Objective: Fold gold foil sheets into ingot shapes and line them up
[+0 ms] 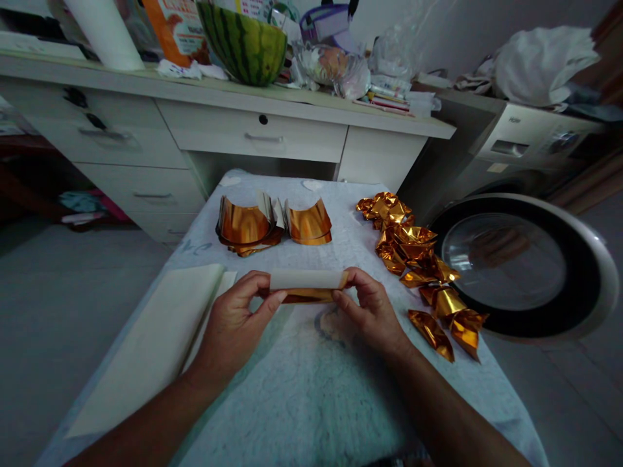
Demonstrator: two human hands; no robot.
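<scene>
A rolled sheet of gold foil paper (306,283), white side out, is held level above the cloth-covered table (302,395). My left hand (238,318) pinches its left end, and my right hand (370,308) pinches its right end. Both hands are closed on it. Two curled stacks of gold foil sheets (272,227) lie farther back in the middle. A row of folded gold foil pieces (421,266) runs along the table's right side, close to my right hand.
A pile of plain cream paper (156,344) lies at the table's left. Behind stands a white desk with drawers (253,133) bearing a watermelon (243,42) and clutter. A washing machine with its round door (523,266) open is at the right.
</scene>
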